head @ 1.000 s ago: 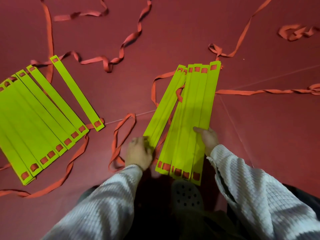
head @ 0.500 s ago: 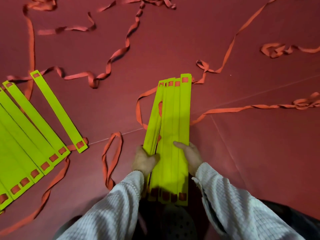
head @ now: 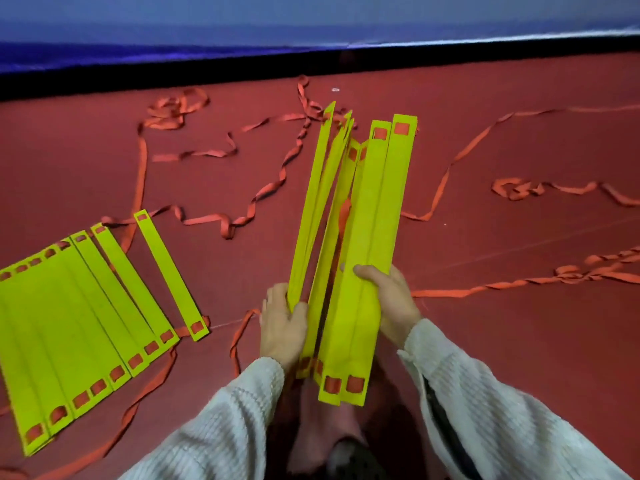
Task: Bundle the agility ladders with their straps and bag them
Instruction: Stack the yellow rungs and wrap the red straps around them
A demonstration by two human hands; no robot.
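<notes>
1. Both hands are on the gathered stack of flat yellow-green plastic ladder rungs (head: pixel 367 244), which is lifted off the dark red floor mat (head: pixel 519 341) and tilted away from the person.
2. The left hand (head: pixel 282 329) grips the left side of the stack low down, thumb on the near face, fingers curled round the thin loose rungs that fan out a bit at the top.
3. The right hand (head: pixel 389 299) wraps the right side, fingers curled over the two widest-showing rungs. So the hands are apart, one on each edge.
4. Orange webbing straps (head: pixel 266 192) trail loose all over the mat behind the stack, and one runs off to the right (head: pixel 485 289).
5. A second ladder's yellow-green rungs (head: pixel 79 327) lie spread flat at the left, overlapping, with orange strap showing through the end slots.
6. Can't see any bag or container in view.
</notes>
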